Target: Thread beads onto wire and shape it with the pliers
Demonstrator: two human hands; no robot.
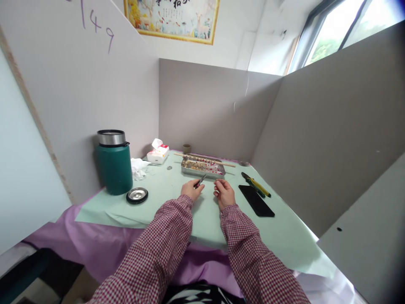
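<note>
My left hand (191, 190) is closed around a small pointed tool with a red and black handle (198, 184). Its grey tip points up and right, near the front rim of a metal tray (202, 172). To the right, a short gap away, my right hand (225, 193) has thumb and fingers pinched together; whatever they hold is too small to make out. Small red and gold pieces, like beads (207, 167), lie scattered in the tray. Across its far side rests a light wooden stick (228, 164) with a row of small pieces along it.
A green flask (114, 169) and its round lid (137, 195) stand on the left, by crumpled tissue (138, 168) and a tissue box (158, 153). A small cup (186, 148) is at the back. Yellow-handled pliers (260, 185) and a black phone (255, 201) lie right. Grey partitions (218, 109) enclose the table.
</note>
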